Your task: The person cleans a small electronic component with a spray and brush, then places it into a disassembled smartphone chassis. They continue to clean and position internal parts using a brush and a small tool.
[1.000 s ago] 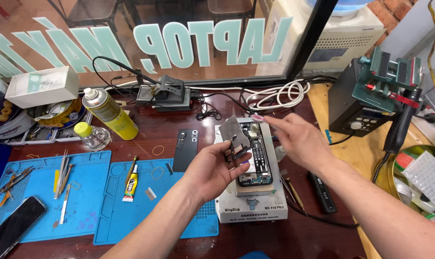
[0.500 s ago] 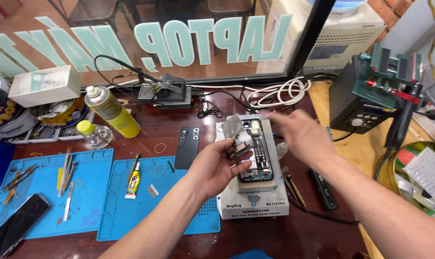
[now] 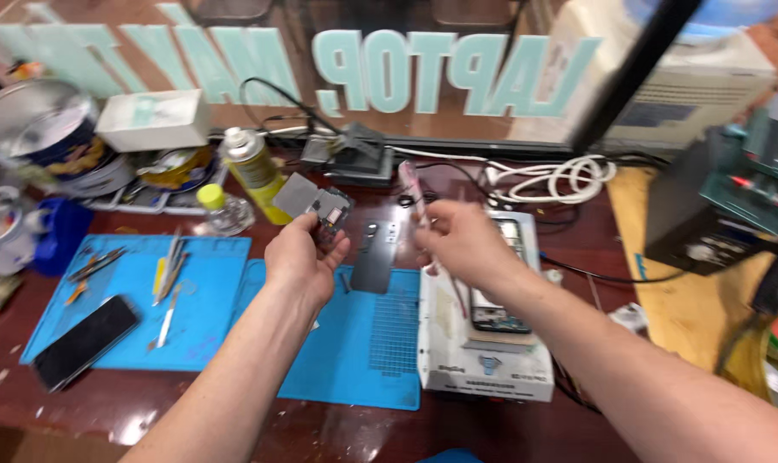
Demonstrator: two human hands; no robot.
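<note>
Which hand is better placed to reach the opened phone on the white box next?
Probably the right hand: it hovers just left of the opened phone, holding a thin tool. The left hand holds a small board farther away.

pale teal window lettering (image 3: pixel 389 73), white box (image 3: pixel 153 120) back-left, dark phone screen (image 3: pixel 84 341) front-left

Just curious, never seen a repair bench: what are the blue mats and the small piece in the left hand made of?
Blue mats: probably matte silicone or rubber, given the moulded grid. Small piece in the left hand: seemingly a circuit board under a dull grey metal shield.
</note>
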